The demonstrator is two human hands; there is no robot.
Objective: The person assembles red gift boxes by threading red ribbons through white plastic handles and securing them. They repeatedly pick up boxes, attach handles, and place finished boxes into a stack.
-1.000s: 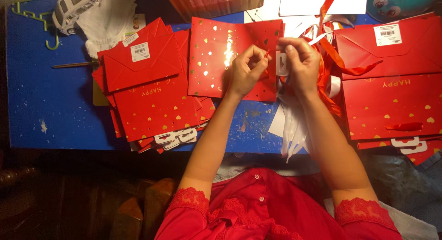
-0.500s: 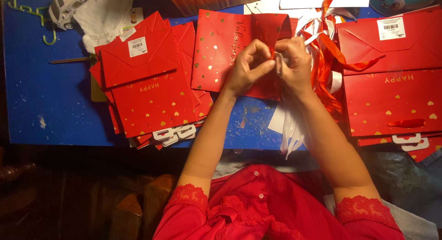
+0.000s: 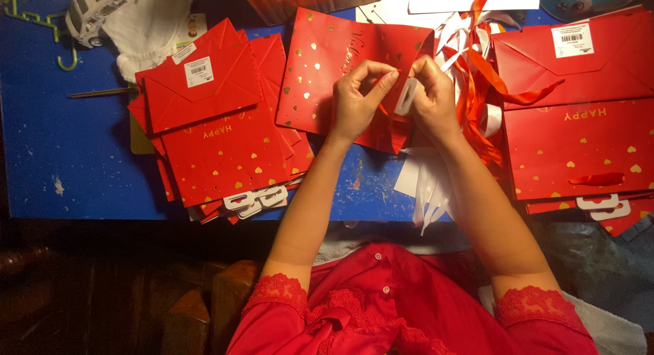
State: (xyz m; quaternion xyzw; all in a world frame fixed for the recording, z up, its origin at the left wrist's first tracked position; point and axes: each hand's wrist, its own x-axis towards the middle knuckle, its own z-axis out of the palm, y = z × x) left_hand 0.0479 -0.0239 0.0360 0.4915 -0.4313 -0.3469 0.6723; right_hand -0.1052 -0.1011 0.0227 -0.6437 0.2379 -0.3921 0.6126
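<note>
My left hand (image 3: 359, 99) and my right hand (image 3: 431, 96) meet over a flat red paper gift bag (image 3: 327, 65) with gold hearts, lying in the middle of the blue table (image 3: 61, 144). My right hand pinches a small white plastic tab (image 3: 406, 96) at the bag's edge, and my left hand's fingertips close on the same spot from the other side. A bundle of red and white ribbons (image 3: 477, 75) lies just right of my right hand. White strips (image 3: 426, 188) hang off the table edge under my right wrist.
A fanned stack of flat red bags (image 3: 218, 137) lies on the left, another stack (image 3: 579, 137) on the right. A toy vehicle (image 3: 95, 7), white cloth (image 3: 153, 28), green hook (image 3: 41, 21) and a pencil (image 3: 102, 93) sit at the back left.
Both hands have stayed together over the middle bag, working their fingers at the white tab. The view has shifted slightly; the stacks have not moved.
</note>
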